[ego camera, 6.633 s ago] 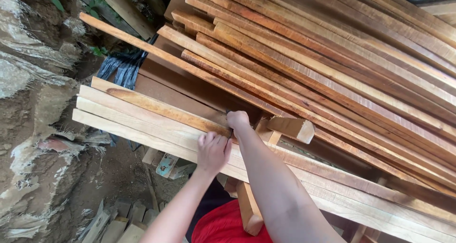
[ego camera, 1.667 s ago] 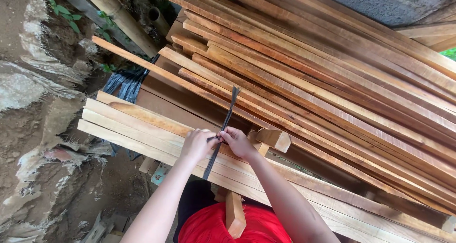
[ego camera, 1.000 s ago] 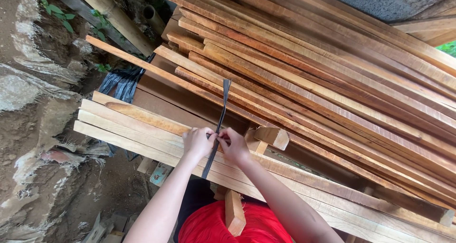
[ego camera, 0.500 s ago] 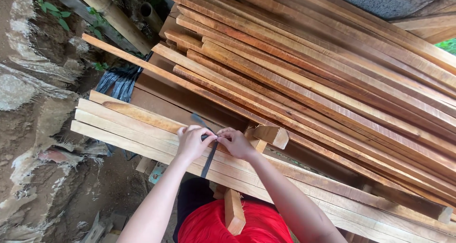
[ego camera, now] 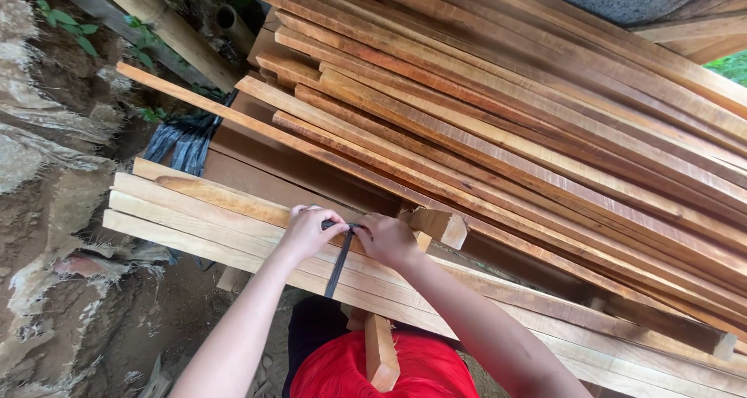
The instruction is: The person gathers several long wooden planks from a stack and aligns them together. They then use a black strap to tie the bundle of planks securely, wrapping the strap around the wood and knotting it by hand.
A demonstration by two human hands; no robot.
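Observation:
My left hand [ego camera: 310, 231] and my right hand [ego camera: 387, 238] sit close together on a bundle of pale wooden slats [ego camera: 194, 211]. Both pinch a dark flat strap [ego camera: 339, 254] that runs between them and hangs down over the front edge of the bundle. A short wooden block [ego camera: 440, 225] lies just right of my right hand. Below the bundle a short upright piece of wood [ego camera: 380, 351] stands in front of my red shirt.
A large stack of long reddish planks [ego camera: 506, 110] slopes across the upper right. A dark plastic sheet [ego camera: 183, 137] lies left of the stack. Rough earth and stone [ego camera: 54, 234] line the left side, with wood scraps on the ground.
The strap, raised upright over the planks a second ago, now lies pulled down between my hands, with its end hanging over the bundle's front. My hands have drawn closer together.

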